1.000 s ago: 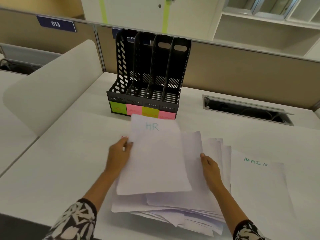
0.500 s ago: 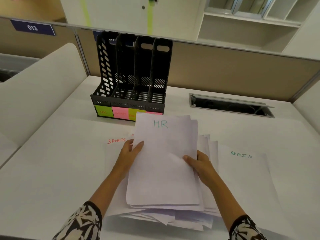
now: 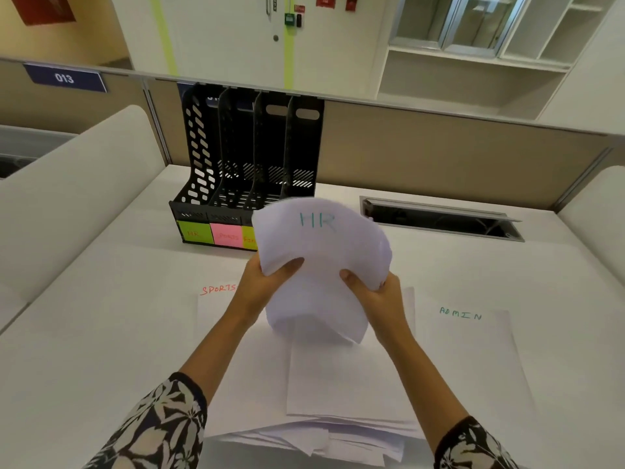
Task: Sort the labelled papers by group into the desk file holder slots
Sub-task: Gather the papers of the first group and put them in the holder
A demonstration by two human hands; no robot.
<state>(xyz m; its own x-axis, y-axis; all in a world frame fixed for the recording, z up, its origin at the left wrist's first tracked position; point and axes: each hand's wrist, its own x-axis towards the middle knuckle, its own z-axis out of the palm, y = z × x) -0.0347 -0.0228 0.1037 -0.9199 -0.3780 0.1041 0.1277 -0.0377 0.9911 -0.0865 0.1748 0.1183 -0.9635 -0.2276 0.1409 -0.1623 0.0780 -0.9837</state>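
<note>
From the head view, both hands hold a small bundle of papers marked "HR" [image 3: 318, 265] lifted off the worktop [image 3: 84, 333], bowed into an arch, probably so the sheets stay together while carried. The left hand [image 3: 267, 286] has its fingers clamped on the bundle's left edge, thumb on top; the right hand [image 3: 372, 292] grips the right edge the same way. The bundle hangs just in front of the black file holder [image 3: 250, 157], hiding its right-hand tags; its slots look empty. The green tag [image 3: 193, 233] reads "HR", so that leftmost slot seems the target. The pink tag [image 3: 226, 235] reads roughly "SPORTS". Below lie the remaining stack [image 3: 338, 401], a "SPORTS" sheet [image 3: 216, 299] and an "ADMIN" sheet [image 3: 473, 350]. A partition sign [image 3: 64, 78] reads "013".
</note>
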